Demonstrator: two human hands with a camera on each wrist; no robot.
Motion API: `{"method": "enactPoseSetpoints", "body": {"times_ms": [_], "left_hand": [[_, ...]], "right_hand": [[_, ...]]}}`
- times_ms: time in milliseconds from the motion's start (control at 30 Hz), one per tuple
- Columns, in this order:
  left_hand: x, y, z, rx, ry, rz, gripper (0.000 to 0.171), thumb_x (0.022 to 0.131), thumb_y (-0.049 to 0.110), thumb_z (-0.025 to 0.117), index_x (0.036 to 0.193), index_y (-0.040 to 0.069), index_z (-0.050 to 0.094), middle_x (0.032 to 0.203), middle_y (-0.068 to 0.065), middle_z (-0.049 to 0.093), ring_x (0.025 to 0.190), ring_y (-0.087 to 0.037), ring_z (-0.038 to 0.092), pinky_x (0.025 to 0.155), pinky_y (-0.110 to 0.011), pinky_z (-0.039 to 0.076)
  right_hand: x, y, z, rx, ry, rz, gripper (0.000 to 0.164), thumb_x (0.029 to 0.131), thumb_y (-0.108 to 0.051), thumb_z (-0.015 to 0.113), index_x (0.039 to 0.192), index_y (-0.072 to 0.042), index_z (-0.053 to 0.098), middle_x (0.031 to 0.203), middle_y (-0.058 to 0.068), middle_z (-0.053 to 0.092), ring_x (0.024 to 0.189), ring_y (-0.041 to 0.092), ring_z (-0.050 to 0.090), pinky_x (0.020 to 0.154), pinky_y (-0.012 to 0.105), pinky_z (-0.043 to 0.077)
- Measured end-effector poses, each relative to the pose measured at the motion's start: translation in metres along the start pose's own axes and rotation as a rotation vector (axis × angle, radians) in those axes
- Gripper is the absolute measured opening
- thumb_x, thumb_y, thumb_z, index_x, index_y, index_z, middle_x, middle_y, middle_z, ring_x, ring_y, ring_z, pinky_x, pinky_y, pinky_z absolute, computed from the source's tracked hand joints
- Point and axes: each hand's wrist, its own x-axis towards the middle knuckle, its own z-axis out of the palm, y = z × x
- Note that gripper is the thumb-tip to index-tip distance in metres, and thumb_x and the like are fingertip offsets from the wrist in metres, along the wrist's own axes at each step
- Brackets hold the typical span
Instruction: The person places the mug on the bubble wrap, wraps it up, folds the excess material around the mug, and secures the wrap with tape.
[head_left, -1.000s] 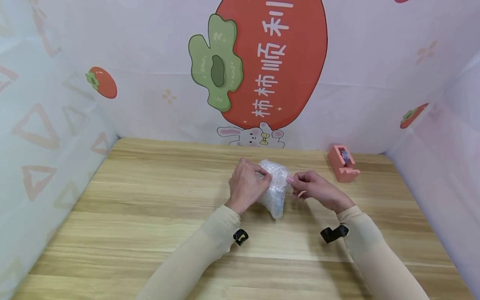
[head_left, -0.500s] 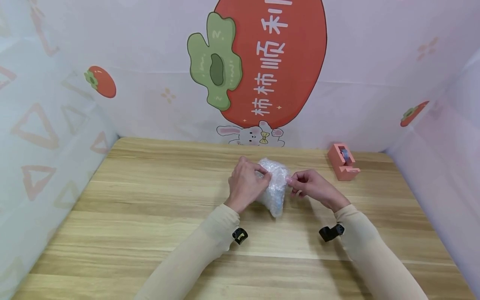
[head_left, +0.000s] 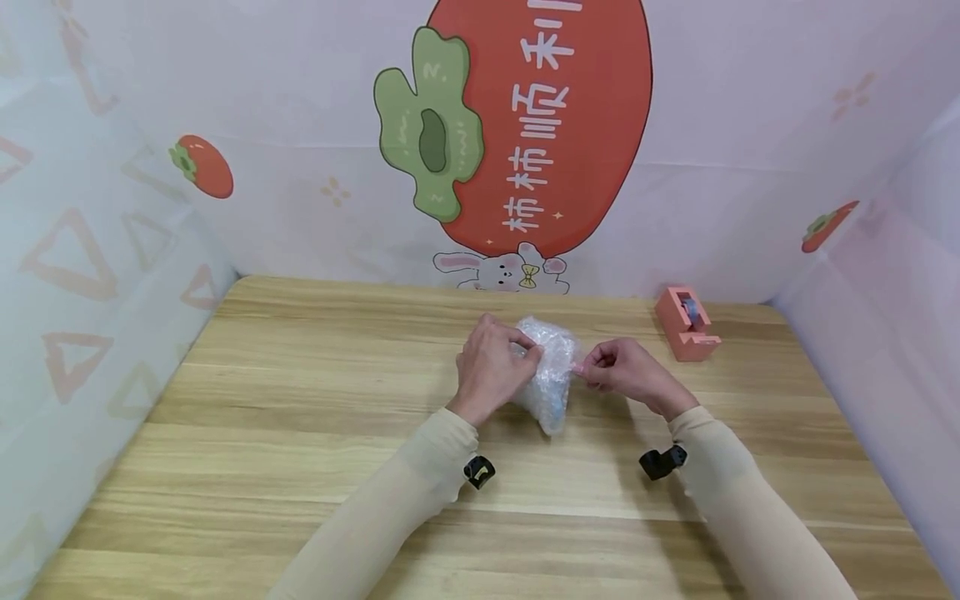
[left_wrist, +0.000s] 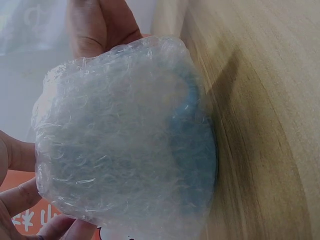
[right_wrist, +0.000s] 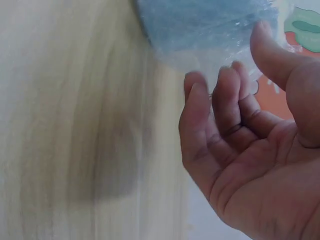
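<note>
Near the back middle of the table stands a bubble-wrapped package (head_left: 552, 383); something blue shows through its lower part in the left wrist view. My left hand (head_left: 495, 362) grips its upper left side, thumb and fingers bent over the wrap. At the package's right edge is my right hand (head_left: 626, 373). Its thumb (right_wrist: 272, 52) presses on the wrap in the right wrist view, while the other visible fingers (right_wrist: 227, 95) are loosely bent and appear apart from it. What lies inside the wrap cannot be made out.
A pink tape dispenser (head_left: 686, 325) with a blue roll stands at the back right of the wooden table (head_left: 300, 467). A printed cloth (head_left: 300, 208) surrounds the table at the back and sides. Dark wrist cameras (head_left: 663, 462) sit on both sleeves.
My right thumb has slid slightly down the package's right edge, and the right hand's other fingers have drawn in. The left hand and the package have stayed almost still.
</note>
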Motion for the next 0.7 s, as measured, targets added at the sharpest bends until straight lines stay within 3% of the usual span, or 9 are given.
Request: {"method": "enactPoseSetpoints", "body": {"times_ms": [233,400,533,700], "left_hand": [[-0.0012,0.0009,-0.0004,0.003,-0.006,-0.011,0.017,0.089,0.031,0.076,0.092,0.015,0.083,0.097,-0.002,0.056,0.086,-0.02,0.054,0.066,-0.038,0.047],[-0.001,0.0009,-0.0002,0.004,-0.008,-0.001,0.017,0.09,0.03,0.077,0.093,0.015,0.083,0.098,-0.004,0.057,0.086,-0.02,0.054,0.066,-0.037,0.047],[-0.0001,0.0011,-0.0007,0.006,-0.009,0.013,0.017,0.09,0.031,0.077,0.093,0.016,0.083,0.098,-0.002,0.057,0.086,-0.02,0.054,0.066,-0.037,0.047],[0.0005,0.0,-0.0024,0.004,-0.026,0.012,0.016,0.089,0.033,0.078,0.095,0.018,0.083,0.098,0.0,0.057,0.085,-0.019,0.054,0.067,-0.037,0.046]], "right_hand": [[0.0005,0.0018,-0.0005,0.028,-0.016,-0.044,0.019,0.094,-0.014,0.074,0.098,0.004,0.07,0.087,0.011,0.067,0.08,0.021,0.064,0.077,0.039,0.06],[0.0022,0.0022,0.0008,-0.075,0.055,-0.065,0.016,0.09,-0.015,0.079,0.091,-0.001,0.072,0.082,0.008,0.066,0.073,0.02,0.056,0.063,0.03,0.053],[0.0012,0.0009,0.0001,-0.163,0.131,-0.044,0.022,0.087,-0.022,0.083,0.086,-0.003,0.07,0.077,0.006,0.063,0.07,0.02,0.052,0.057,0.028,0.043],[-0.0044,-0.004,-0.0068,-0.21,0.111,-0.068,0.036,0.082,-0.029,0.087,0.096,-0.003,0.065,0.084,0.008,0.063,0.075,0.022,0.057,0.06,0.028,0.049]]}}
